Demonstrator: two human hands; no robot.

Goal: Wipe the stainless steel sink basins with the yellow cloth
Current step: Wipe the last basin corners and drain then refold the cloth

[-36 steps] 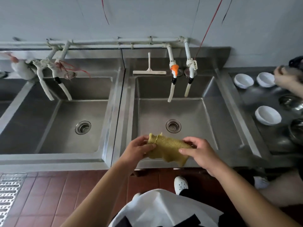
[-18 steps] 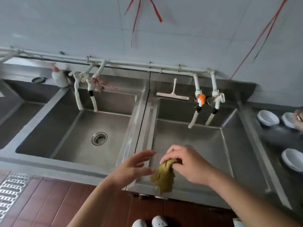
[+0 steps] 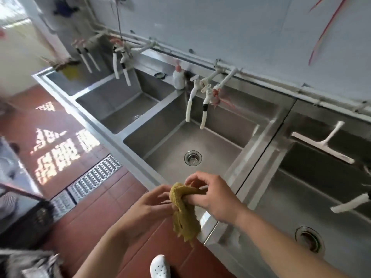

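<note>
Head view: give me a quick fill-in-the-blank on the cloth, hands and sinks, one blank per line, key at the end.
1. The bunched yellow woven cloth is held by ____ hands.
2. The white plastic squeegee lies on the ledge of the stainless steel basin to the person's ____.
3. The round metal drain strainer sits in the basin beyond the ____ cloth.
4. The white soap bottle has a ____ pump top.

Missing words: both; right; yellow; red
</note>
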